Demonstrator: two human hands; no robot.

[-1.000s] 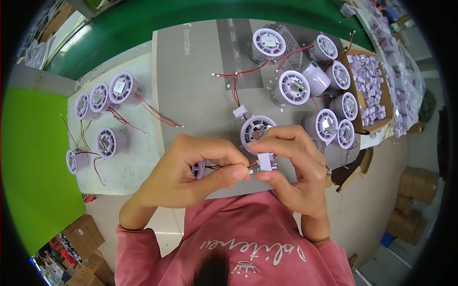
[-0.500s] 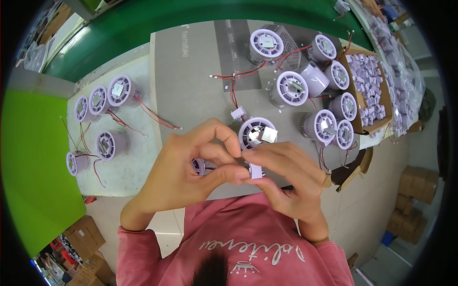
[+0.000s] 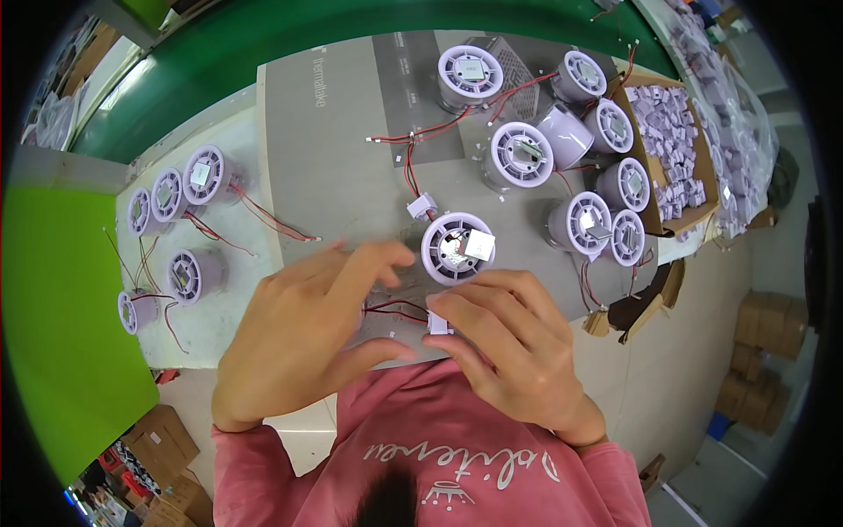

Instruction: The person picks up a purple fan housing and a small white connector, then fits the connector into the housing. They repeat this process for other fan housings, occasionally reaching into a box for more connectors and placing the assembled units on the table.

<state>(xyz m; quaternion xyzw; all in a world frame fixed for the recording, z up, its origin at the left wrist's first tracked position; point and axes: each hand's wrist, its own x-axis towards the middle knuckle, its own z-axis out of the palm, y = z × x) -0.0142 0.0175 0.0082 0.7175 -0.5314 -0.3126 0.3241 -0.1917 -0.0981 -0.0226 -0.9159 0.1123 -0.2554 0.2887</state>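
The small white connector (image 3: 438, 323) is pinched at the right hand (image 3: 514, 351) fingertips; its red-black leads (image 3: 395, 309) run leftward under the loosely open left hand (image 3: 307, 338).

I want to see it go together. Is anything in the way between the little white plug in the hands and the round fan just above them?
Nothing visible. The plug sits at the right hand fingertips, just below the fan, with only bare grey mat between. The left hand is off to the side.
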